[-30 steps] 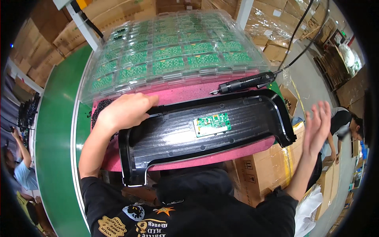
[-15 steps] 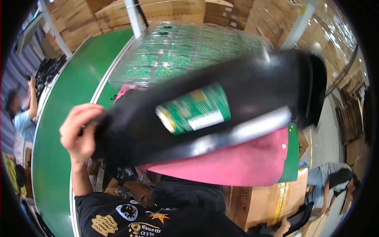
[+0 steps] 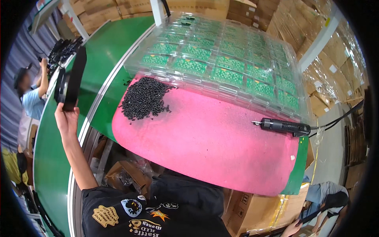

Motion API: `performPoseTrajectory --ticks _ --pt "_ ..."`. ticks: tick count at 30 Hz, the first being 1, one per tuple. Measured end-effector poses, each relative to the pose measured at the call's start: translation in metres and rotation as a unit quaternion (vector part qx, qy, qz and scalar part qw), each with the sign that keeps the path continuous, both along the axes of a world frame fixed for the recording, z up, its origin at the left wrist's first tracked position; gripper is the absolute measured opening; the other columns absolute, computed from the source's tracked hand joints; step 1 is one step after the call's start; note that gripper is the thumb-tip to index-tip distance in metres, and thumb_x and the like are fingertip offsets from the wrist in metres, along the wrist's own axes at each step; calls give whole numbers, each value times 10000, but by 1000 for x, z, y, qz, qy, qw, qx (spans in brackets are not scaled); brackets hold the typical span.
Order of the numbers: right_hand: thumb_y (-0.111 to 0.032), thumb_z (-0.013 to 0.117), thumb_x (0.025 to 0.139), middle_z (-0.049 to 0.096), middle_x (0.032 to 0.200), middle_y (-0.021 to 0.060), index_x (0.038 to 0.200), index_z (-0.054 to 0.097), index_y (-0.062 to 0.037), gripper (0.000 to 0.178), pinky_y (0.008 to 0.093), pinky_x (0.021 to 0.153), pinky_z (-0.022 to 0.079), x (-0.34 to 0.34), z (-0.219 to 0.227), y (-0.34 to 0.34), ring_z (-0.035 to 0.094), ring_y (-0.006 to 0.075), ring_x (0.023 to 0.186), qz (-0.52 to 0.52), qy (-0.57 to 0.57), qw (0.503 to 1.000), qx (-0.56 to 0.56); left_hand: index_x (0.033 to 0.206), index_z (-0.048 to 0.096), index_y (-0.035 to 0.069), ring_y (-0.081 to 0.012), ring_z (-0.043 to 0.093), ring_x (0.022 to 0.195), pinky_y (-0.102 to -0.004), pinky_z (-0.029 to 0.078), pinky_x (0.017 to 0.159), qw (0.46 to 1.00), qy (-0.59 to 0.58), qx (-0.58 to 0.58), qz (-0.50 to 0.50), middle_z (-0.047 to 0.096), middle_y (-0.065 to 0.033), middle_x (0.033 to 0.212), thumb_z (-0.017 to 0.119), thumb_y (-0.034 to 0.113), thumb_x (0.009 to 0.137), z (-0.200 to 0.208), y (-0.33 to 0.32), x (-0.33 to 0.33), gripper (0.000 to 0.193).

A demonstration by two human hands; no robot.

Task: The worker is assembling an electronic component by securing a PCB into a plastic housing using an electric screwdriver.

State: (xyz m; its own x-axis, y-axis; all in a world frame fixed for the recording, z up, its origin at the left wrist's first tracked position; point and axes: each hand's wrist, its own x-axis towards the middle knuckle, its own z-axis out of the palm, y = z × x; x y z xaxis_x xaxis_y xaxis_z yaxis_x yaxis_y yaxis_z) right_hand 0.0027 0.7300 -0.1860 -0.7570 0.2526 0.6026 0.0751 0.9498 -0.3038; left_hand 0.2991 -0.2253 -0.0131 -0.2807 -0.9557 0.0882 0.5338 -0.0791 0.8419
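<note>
My left hand [image 3: 68, 118] is raised over the green conveyor belt, its fingers closed on the lower end of a black plastic housing [image 3: 75, 81]. That housing stands nearly upright and edge-on, so its inner side is mostly hidden. At the lower right rim, my right hand [image 3: 292, 229] is closed on another long black plastic housing [image 3: 312, 214], partly cut off by the picture's edge. A black electric screwdriver [image 3: 284, 126] lies on the pink mat [image 3: 205, 138], untouched. On the mat's left part is a heap of small black screws [image 3: 145, 98].
Stacked clear trays [image 3: 221, 59] of green circuit boards stand behind the mat. The conveyor belt [image 3: 51, 158] runs along the left. A cardboard box [image 3: 256, 213] is at the lower right. One person [image 3: 33, 94] works beyond the belt; another [image 3: 327, 197] bends at the right.
My left hand has carried the housing leftward from above the mat to over the belt and turned it edge-on. The screws and screwdriver are now uncovered. My right hand stays low at the right.
</note>
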Motion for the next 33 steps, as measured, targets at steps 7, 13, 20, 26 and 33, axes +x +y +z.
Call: performPoseTrajectory --ticks 7,13,20,26,33 --pt "-102 577 972 507 1236 279 1151 518 122 293 407 1001 377 -37 84 -114 488 428 1131 194 -55 975 93 1061 594 41 -216 637 906 -388 553 752 981 -44 86 171 654 -89 1019 663 152 907 -70 -101 63 201" --pt "82 605 717 427 793 157 796 491 6 158 356 553 391 -37 128 -243 476 338 668 301 -259 912 -101 1455 337 -42 -284 381 1356 -359 273 1136 841 -312 -217 386 386 -202 1472 652 184 898 -65 -77 7 679" --pt "-74 722 627 498 757 50 707 523 -80 214 353 500 452 -49 183 -380 558 237 626 606 -186 718 286 1498 190 15 -263 497 1225 -476 285 1102 784 -266 -530 -184 563 -160 1276 355 660 960 36 115 -189 856" --pt "-262 813 695 551 761 59 765 563 -79 317 375 545 450 -76 228 -471 556 260 657 730 -193 622 210 1128 338 57 -288 460 1036 -436 317 947 670 -70 -710 -207 458 -140 1136 620 308 782 19 170 -292 512" --pt "-31 633 845 536 818 89 1002 528 -11 190 303 720 451 -165 236 -632 529 191 760 696 -92 712 -3 980 424 -4 -326 547 903 -446 471 752 637 -148 -699 -289 494 -154 984 618 64 775 11 190 -302 290"
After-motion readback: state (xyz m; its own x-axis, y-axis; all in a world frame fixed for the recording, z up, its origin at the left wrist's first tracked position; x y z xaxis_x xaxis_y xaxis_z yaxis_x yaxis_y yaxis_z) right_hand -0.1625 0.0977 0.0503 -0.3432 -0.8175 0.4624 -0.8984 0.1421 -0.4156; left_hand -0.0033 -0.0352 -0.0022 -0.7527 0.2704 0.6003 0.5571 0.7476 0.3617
